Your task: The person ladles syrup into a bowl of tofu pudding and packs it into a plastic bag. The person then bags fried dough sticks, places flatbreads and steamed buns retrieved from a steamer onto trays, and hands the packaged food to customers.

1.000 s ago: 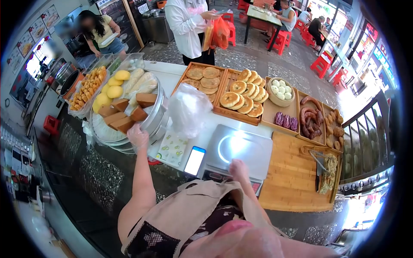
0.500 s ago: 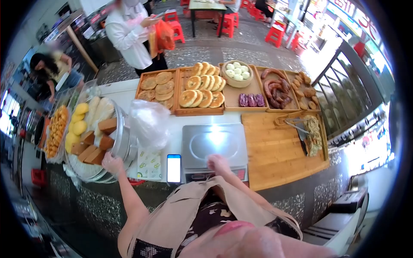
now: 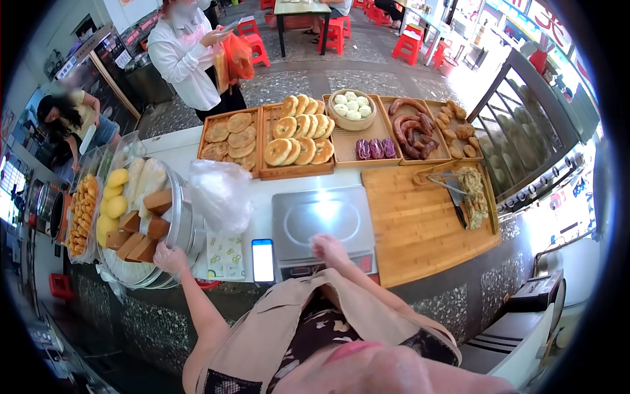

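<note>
My left hand (image 3: 171, 259), in a clear plastic glove, is closed at the near right rim of a round metal steamer (image 3: 186, 220), beside the brown cake blocks (image 3: 140, 248). Its fingertips are partly hidden. Yellow buns (image 3: 116, 206) and pale wrapped rolls (image 3: 149, 182) lie in the same steamer. Over the front edge of a flat metal scale (image 3: 323, 213) hovers my right hand (image 3: 330, 251), also gloved, its fingers curled in with nothing visible in them. A phone with a lit screen (image 3: 262, 261) lies left of the scale.
Behind the scale, wooden trays hold flatbreads (image 3: 303, 150), sausages (image 3: 415, 134) and a bamboo basket of buns (image 3: 353, 109). A cutting board (image 3: 420, 230) with tongs and a knife lies right. Plastic bags (image 3: 221, 196) lie near the steamer. A person (image 3: 187, 62) stands across the counter.
The view has shifted slightly, so the trays and the person across the counter appear further left. Both hands stay in nearly the same places, with nothing visibly picked up.
</note>
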A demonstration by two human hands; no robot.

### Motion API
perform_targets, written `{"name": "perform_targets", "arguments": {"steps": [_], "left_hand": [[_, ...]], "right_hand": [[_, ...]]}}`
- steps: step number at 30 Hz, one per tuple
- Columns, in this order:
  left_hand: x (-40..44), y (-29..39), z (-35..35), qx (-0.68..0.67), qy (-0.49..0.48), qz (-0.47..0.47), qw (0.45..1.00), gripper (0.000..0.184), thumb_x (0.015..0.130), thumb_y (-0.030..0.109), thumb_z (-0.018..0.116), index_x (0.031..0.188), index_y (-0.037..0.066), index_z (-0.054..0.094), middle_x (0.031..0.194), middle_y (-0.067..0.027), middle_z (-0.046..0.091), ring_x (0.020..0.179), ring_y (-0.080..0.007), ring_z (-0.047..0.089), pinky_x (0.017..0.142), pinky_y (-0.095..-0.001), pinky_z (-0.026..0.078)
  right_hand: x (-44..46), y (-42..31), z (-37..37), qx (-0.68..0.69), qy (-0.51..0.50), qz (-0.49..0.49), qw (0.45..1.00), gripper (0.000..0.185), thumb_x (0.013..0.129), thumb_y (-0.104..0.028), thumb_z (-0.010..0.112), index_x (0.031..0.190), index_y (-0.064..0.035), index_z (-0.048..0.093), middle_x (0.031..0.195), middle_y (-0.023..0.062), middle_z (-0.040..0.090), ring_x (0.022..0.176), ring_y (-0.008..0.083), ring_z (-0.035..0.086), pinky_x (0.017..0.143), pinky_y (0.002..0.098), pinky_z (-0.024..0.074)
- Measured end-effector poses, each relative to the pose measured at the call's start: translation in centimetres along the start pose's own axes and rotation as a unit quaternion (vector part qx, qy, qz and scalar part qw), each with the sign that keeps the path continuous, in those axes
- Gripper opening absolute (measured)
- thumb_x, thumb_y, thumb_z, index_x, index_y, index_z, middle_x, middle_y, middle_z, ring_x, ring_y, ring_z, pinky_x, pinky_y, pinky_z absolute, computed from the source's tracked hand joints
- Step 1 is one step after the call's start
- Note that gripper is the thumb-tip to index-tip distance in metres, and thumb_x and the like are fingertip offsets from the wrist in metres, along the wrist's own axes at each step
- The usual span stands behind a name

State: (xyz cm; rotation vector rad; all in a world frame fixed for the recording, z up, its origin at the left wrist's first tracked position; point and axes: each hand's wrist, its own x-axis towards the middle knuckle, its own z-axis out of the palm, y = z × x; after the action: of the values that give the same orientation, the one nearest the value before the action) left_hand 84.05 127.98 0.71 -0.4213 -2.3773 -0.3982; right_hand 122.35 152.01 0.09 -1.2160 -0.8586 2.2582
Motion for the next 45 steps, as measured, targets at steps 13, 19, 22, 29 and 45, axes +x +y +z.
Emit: {"name": "perform_targets", "arguments": {"steps": [13, 19, 22, 29, 45], "left_hand": [[0.1, 0.6, -0.7, 0.002, -0.018, -0.002, 1.0, 0.025, 0.069, 0.009, 0.059, 0.094, 0.006, 0.061, 0.094, -0.0123, 0.064, 0.089, -0.0335, 0.057, 0.089, -0.0452, 0.039], [-0.1, 0.8, -1.2, 0.008, -0.012, 0.016, 1.0, 0.029, 0.072, 0.014, 0.059, 0.1, 0.006, 0.06, 0.099, -0.0137, 0.062, 0.093, -0.0345, 0.056, 0.091, -0.0464, 0.038], [-0.1, 1.1, -1.7, 0.007, -0.025, 0.011, 1.0, 0.03, 0.073, 0.015, 0.058, 0.101, 0.006, 0.06, 0.1, -0.0138, 0.062, 0.095, -0.0347, 0.056, 0.093, -0.0466, 0.037], [0.3, 1.7, -2.4, 0.008, -0.053, -0.009, 0.999, 0.032, 0.073, 0.016, 0.058, 0.103, 0.005, 0.062, 0.101, -0.0146, 0.061, 0.097, -0.0351, 0.055, 0.095, -0.0466, 0.035], [0.1, 0.7, -2.0, -0.037, -0.026, -0.03, 0.999, 0.029, 0.069, 0.012, 0.06, 0.097, 0.006, 0.061, 0.102, -0.0112, 0.06, 0.101, -0.029, 0.052, 0.1, -0.0426, 0.031]], "right_hand": [[1.2, 1.3, -0.8, -0.019, -0.003, 0.011, 1.0, 0.01, 0.084, -0.015, 0.063, 0.088, -0.0068, 0.061, 0.075, 0.003, 0.062, 0.063, 0.0092, 0.054, 0.058, 0.0214, 0.0451], [0.8, 0.9, -0.4, -0.016, 0.002, 0.018, 1.0, 0.01, 0.084, -0.014, 0.062, 0.089, -0.0052, 0.06, 0.076, 0.0042, 0.061, 0.063, 0.0098, 0.054, 0.057, 0.0221, 0.0449], [0.4, 0.6, -0.3, -0.034, -0.006, 0.004, 0.999, 0.01, 0.084, -0.014, 0.062, 0.089, -0.0045, 0.06, 0.076, 0.0045, 0.061, 0.062, 0.0101, 0.053, 0.056, 0.0223, 0.0446], [0.3, 0.7, -0.3, -0.034, 0.001, 0.012, 0.999, 0.012, 0.084, -0.015, 0.062, 0.09, -0.0043, 0.059, 0.076, 0.0049, 0.061, 0.062, 0.0103, 0.053, 0.057, 0.0227, 0.045], [3.7, 2.6, -2.4, -0.006, -0.031, 0.048, 0.998, 0.019, 0.085, -0.014, 0.063, 0.1, -0.0057, 0.054, 0.07, 0.0058, 0.053, 0.057, 0.0134, 0.05, 0.049, 0.0246, 0.0417]]}}
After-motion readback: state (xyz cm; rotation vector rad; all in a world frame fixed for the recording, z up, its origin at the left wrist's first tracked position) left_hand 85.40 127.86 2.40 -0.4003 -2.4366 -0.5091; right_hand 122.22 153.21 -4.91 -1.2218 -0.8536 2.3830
